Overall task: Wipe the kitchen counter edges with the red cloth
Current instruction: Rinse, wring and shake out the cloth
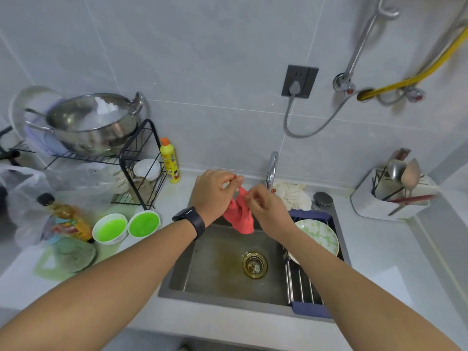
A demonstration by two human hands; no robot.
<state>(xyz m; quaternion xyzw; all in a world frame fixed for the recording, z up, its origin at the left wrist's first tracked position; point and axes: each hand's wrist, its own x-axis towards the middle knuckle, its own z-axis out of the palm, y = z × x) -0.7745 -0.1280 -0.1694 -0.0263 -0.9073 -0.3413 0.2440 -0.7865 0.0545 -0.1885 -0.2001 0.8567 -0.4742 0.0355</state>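
The red cloth point(240, 214) hangs bunched above the back of the steel sink point(215, 269). My left hand point(215, 191) pinches its top corner between thumb and fingers, near the faucet. My right hand point(266, 206) pinches another part of the cloth's upper edge just to the right. Both hands hold it over the basin, clear of the white counter point(374, 249). A black watch sits on my left wrist.
A faucet point(272, 171) rises behind the cloth, a white rag point(293, 193) beside it. A drying rack with a plate point(319, 236) spans the sink's right side. Two green bowls point(126, 228), an oil bottle point(68, 216), a yellow bottle point(169, 160) and a dish rack stand left; a utensil holder point(392, 196) right.
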